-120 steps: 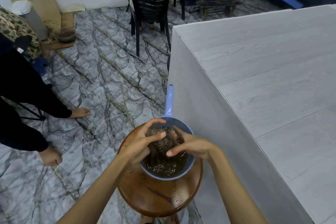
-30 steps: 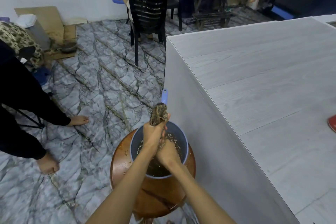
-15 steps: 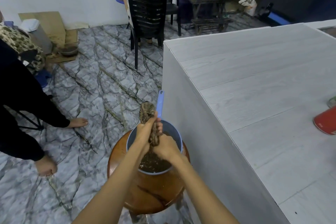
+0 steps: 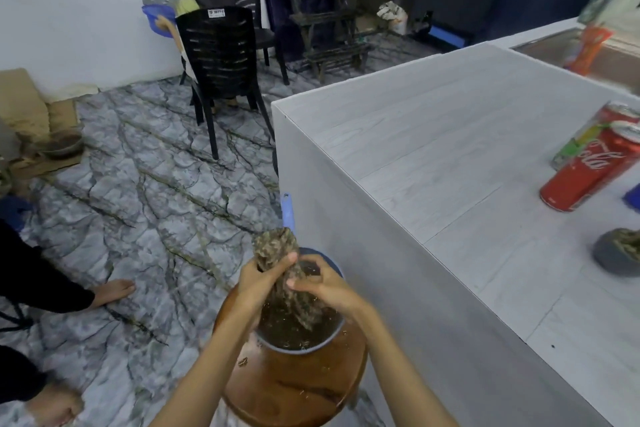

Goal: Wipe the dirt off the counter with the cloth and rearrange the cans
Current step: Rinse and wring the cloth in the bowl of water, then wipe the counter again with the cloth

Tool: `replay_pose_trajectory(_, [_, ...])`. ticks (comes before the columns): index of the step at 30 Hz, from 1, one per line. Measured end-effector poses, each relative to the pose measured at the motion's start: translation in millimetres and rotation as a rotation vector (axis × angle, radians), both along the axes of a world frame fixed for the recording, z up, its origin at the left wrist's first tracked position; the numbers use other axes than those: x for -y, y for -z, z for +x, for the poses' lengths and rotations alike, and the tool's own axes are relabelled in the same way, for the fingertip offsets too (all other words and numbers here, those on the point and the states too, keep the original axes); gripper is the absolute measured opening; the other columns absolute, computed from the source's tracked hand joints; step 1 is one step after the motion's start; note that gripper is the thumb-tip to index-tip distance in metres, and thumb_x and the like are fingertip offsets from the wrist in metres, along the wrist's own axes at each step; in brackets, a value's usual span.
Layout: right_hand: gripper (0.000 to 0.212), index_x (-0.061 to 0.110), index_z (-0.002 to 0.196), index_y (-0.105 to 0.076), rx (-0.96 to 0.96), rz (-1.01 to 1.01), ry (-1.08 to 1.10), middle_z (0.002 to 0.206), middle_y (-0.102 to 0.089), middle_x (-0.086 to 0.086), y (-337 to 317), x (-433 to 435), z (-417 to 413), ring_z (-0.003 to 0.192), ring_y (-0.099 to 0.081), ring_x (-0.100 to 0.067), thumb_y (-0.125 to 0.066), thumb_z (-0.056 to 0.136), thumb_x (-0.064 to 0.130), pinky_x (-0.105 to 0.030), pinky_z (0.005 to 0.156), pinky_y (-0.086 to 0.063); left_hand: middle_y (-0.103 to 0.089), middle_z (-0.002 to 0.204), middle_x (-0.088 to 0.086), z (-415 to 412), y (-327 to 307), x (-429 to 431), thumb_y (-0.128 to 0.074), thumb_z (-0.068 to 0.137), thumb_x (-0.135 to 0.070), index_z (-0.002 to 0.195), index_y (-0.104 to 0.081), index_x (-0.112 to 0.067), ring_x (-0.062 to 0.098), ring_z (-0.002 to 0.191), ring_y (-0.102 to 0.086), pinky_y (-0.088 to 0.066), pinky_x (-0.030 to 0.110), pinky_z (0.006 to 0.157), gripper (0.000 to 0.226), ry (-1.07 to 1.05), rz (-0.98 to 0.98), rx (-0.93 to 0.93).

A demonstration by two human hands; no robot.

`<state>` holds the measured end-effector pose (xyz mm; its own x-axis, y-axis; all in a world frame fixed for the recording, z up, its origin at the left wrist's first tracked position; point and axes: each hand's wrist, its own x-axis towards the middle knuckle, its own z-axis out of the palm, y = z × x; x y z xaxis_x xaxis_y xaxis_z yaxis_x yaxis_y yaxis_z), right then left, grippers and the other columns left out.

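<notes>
Cloth [image 4: 277,250], mottled brown and soaked, is twisted into a rope and held upright over a blue dipper [image 4: 288,210] of murky water, its lower end trailing down into the dipper. The dipper sits on a round wooden stool [image 4: 298,388] just beside the grey counter [image 4: 433,166]. The left hand [image 4: 261,282] grips the cloth near its top, fingers curled round it. The right hand [image 4: 325,288] grips it just below, thumb across the twist. Both forearms reach forward, wrists close together. A Coca-Cola can [image 4: 588,173] stands on the counter.
</notes>
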<state>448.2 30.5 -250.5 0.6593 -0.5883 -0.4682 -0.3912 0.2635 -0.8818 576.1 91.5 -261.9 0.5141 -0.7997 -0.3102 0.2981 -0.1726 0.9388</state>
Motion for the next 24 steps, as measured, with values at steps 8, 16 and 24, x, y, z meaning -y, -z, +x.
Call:
replay_pose_trajectory(8, [0.027, 0.020, 0.096, -0.058, 0.181, 0.216, 0.230, 0.100, -0.067, -0.003, -0.1, -17.4, -16.4, 0.099, -0.063, -0.019, -0.074, 0.075, 0.017, -0.034, 0.093, -0.048, -0.075, 0.094, 0.008, 3.4, -8.6, -10.7, -0.060, 0.084, -0.028, 0.094, -0.068, -0.010, 0.015, 0.085, -0.071, -0.056, 0.022, 0.067, 0.022, 0.292, 0.088, -0.194])
replay_pose_trajectory(16, [0.017, 0.016, 0.091, -0.065, 0.229, -0.091, 0.529, 0.092, -0.069, 0.000, -80.1, -28.1, -112.0, 0.089, -0.064, -0.015, -0.071, 0.078, 0.026, -0.022, 0.073, -0.049, -0.069, 0.108, 0.011, -72.9, -104.5, 27.0, -0.063, 0.080, -0.027, 0.115, -0.059, -0.009, 0.022, 0.097, -0.066, -0.057, 0.031, 0.077, 0.040, 0.616, -0.015, -0.138])
replay_pose_trajectory(24, [0.021, 0.012, 0.095, -0.065, 0.023, -0.502, 1.071, 0.090, -0.067, -0.010, -156.7, -77.5, -295.4, 0.085, -0.065, -0.020, -0.069, 0.081, 0.028, -0.031, 0.077, -0.051, -0.072, 0.089, 0.008, -259.1, -168.5, 48.8, -0.069, 0.079, -0.021, 0.101, -0.065, -0.006, 0.017, 0.074, -0.070, -0.059, 0.026, 0.063, 0.027, 1.080, -0.065, -0.080])
